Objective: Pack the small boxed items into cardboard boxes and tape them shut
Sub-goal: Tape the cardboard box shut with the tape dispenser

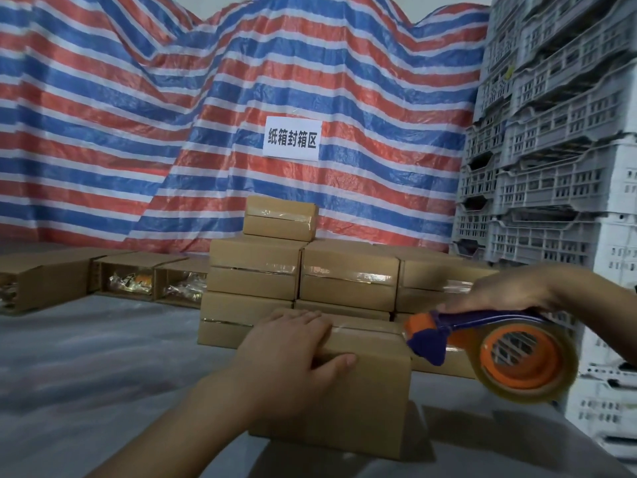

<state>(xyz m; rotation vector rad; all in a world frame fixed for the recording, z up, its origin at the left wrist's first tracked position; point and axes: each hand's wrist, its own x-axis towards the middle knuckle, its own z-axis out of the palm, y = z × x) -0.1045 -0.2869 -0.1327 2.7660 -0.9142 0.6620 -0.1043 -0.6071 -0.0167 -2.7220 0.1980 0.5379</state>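
Pressing brown cardboard box [362, 384], left hand [293, 346]; right hand [513, 291] grips tape dispenser [489, 343].

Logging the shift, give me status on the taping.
Left hand flat on cardboard box. Right hand grips tape dispenser at box's right edge. Nothing blocking.

left hand [289, 350]: presses flat on cardboard box [365, 391]
right hand [510, 288]: grips tape dispenser [499, 343], at 3 o'clock of box

Purple-orange tape dispenser [482, 343], brown cardboard box [365, 391], red-blue-white striped tarp [138, 115].
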